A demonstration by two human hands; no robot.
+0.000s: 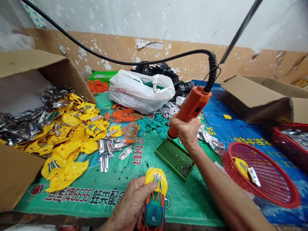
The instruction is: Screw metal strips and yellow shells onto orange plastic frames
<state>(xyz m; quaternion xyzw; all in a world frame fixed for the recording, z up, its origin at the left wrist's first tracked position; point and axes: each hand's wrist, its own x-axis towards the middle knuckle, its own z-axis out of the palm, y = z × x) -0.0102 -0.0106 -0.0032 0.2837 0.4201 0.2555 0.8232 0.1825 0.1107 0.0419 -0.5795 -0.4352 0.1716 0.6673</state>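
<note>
My left hand (136,195) grips a toy vehicle body (154,213) near the table's front edge, with the thumb pressed on its yellow front cover (156,179). Orange frame bars and a teal panel show behind that cover. My right hand (187,128) is wrapped round an orange electric screwdriver (193,102), tilted with its nose down. Its tip is over the far end of a green perforated screw tray (163,152); whether it touches a screw I cannot tell. Small screws lie mostly in the tray's near right part.
Yellow covers (69,150) and silver pieces spill from a cardboard box (21,179) on the left. Orange frames (130,131), teal panels (158,123) and a white plastic bag (141,93) lie behind. A red basket (264,170) stands right. The screwdriver's black cable (120,62) hangs overhead.
</note>
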